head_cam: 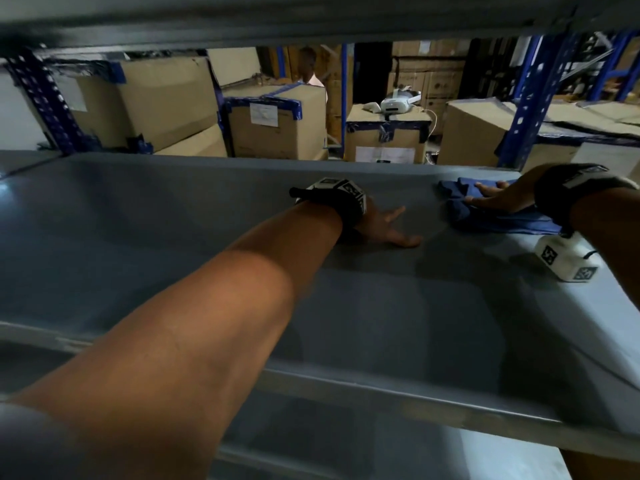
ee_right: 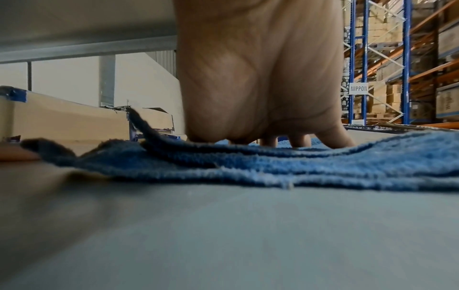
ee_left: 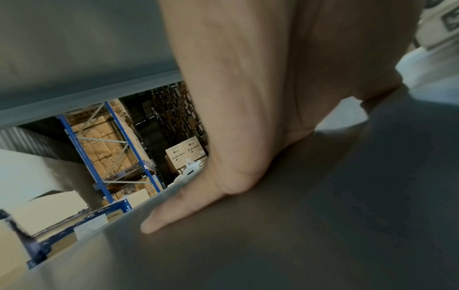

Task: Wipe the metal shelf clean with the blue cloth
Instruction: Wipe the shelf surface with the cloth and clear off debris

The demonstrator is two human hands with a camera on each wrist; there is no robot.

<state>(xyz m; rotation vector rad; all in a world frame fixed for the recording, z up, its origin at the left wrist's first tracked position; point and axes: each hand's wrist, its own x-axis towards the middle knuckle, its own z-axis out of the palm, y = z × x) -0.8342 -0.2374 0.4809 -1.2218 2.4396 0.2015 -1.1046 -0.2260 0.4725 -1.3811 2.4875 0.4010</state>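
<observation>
We note the metal shelf (head_cam: pixel 173 220), grey, bare at its left end. Mid-shelf, our left hand (head_cam: pixel 388 226) lies flat, fingers straight, gripping nothing. Near the far right corner, our right hand (head_cam: pixel 498 199) presses the rumpled blue cloth (head_cam: pixel 491 220) down, fingers extended, not clenched.

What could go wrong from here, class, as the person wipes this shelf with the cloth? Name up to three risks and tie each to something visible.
1. The blue cloth lies bunched in folds under the flat right hand, so it may wipe unevenly.
2. It sits near the back edge of the metal shelf; a forward push might send it over.
3. The left hand rests flat on the shelf, perhaps marking that patch.
</observation>
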